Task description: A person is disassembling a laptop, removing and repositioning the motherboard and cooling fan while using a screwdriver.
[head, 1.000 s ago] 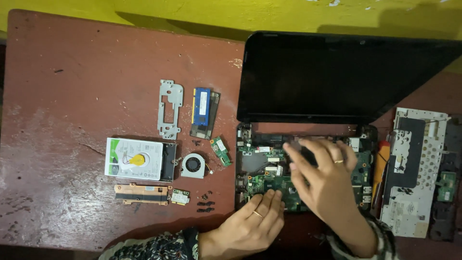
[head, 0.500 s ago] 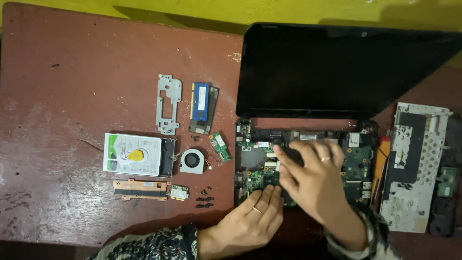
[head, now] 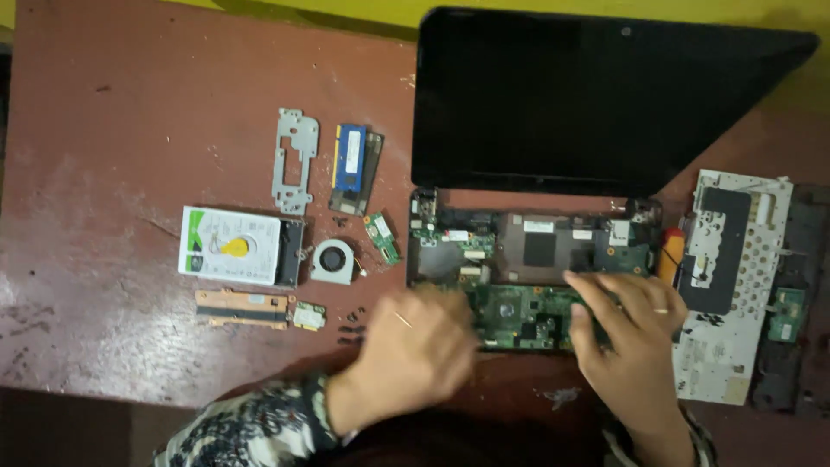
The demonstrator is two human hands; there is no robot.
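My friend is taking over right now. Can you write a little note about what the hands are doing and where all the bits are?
Left hand: blurred, at the front left edge of the open laptop; grip unclear.
Right hand: fingers on the green circuit board, front right.
Already out, on the table to the left: hard drive, fan, memory sticks, metal bracket, screws.
Keyboard plate lies to the right.
Circuit board is not yet out of the laptop.

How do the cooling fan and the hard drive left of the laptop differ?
The cooling fan is small, grey and round-bladed with a dark hub; the hard drive is a larger flat rectangle with a white, green and yellow label. The fan lies nearer the laptop base; the drive sits farther left, beside it. Both lie flat on the red-brown table, apart from both hands.
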